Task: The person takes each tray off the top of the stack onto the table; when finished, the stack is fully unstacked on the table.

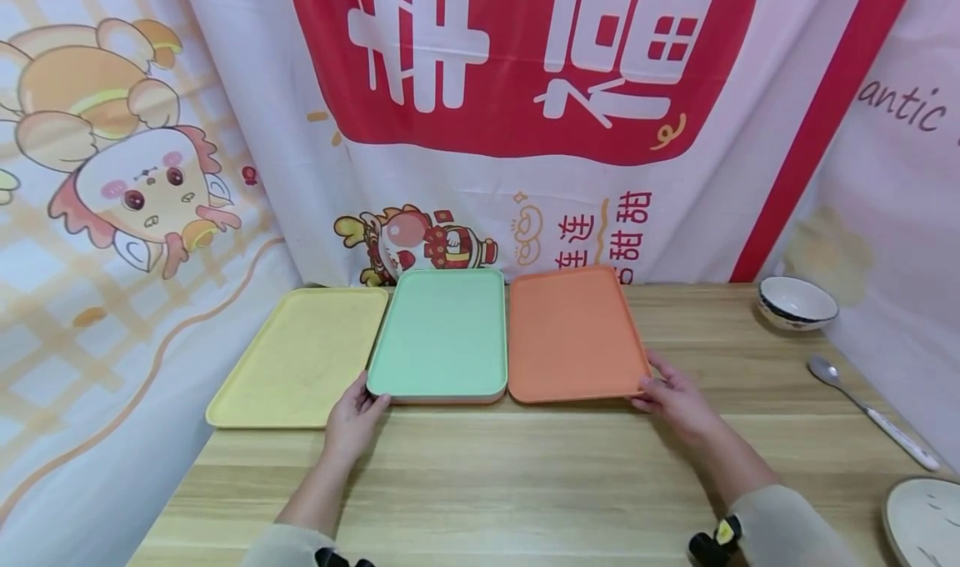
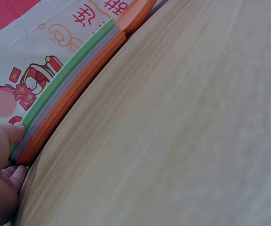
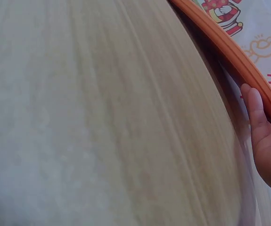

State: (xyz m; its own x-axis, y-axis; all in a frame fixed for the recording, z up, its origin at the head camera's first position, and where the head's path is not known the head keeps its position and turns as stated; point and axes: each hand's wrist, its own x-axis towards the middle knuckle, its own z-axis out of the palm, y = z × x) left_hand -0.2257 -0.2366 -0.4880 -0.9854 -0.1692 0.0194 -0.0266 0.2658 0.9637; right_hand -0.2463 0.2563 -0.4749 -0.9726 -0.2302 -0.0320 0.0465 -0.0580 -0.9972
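Observation:
A green tray (image 1: 442,333) tops a stack in the middle of the table; the left wrist view shows a greyish-purple tray (image 2: 74,94) and an orange tray (image 2: 71,101) beneath it. My left hand (image 1: 354,421) grips the stack's near left corner, thumb on the upper edge and fingers low at the side. To the right lies a separate orange tray (image 1: 573,333), its near right corner raised off the table. My right hand (image 1: 677,400) holds that corner, with fingers under the rim (image 3: 248,70) in the right wrist view.
A yellow tray (image 1: 300,358) lies left of the stack, close to it. At the right side are a patterned bowl (image 1: 797,304), a metal spoon (image 1: 873,417) with a white handle, and part of a white plate (image 1: 926,521). Printed cloth (image 1: 442,175) hangs behind the table.

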